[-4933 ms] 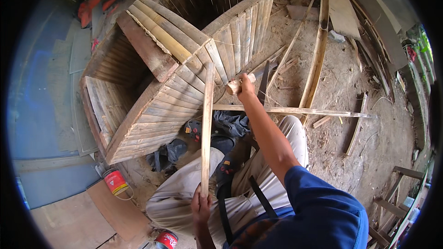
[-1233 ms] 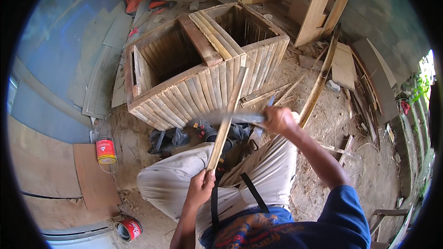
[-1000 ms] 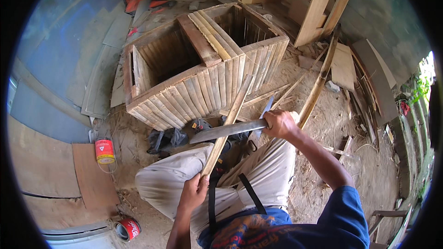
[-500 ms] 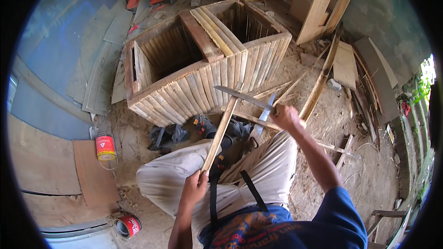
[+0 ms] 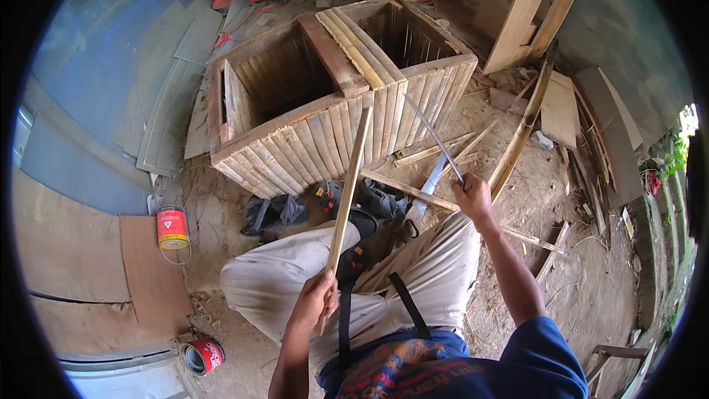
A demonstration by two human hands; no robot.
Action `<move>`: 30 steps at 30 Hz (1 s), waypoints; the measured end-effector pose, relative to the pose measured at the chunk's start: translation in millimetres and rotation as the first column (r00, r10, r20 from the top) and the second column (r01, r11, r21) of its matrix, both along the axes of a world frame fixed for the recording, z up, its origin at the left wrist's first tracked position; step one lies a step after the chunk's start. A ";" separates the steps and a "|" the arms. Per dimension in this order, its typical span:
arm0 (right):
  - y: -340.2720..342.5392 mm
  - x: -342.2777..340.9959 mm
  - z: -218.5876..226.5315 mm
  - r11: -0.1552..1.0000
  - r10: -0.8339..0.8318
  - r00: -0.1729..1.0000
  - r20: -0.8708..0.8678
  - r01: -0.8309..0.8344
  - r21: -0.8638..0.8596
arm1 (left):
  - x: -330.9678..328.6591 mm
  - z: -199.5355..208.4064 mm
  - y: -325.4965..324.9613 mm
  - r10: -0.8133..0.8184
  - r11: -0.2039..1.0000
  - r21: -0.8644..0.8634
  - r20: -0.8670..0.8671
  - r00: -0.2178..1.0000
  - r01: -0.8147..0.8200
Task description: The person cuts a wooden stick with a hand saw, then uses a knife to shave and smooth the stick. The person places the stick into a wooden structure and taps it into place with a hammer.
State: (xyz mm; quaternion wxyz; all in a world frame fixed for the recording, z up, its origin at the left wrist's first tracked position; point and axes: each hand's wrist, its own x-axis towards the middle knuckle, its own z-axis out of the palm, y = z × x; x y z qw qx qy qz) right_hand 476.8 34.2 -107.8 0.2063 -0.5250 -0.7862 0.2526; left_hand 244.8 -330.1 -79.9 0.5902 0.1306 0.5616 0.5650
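Your left hand [image 5: 316, 297] is wrapped around a wooden strip [image 5: 348, 196] near its lower end; your right hand [image 5: 470, 193] grips a long blade [image 5: 430, 127], apart from the strip. Beyond them stands a slatted box [image 5: 295, 146], its two compartments' contents too shadowed to tell.

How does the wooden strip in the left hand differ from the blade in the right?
The wooden strip is pale tan; the blade is grey. The strip looks wider; the blade, nearly edge-on, shows as a thin line. The strip leans right toward its far end; the blade slants left. Both are long and narrow.
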 end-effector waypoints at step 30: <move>30.4 2.2 17.2 0.972 -0.234 0.969 -0.079 0.232 -0.035 | 9.9 15.3 20.6 -0.021 0.986 -0.164 -0.306 0.952 -0.031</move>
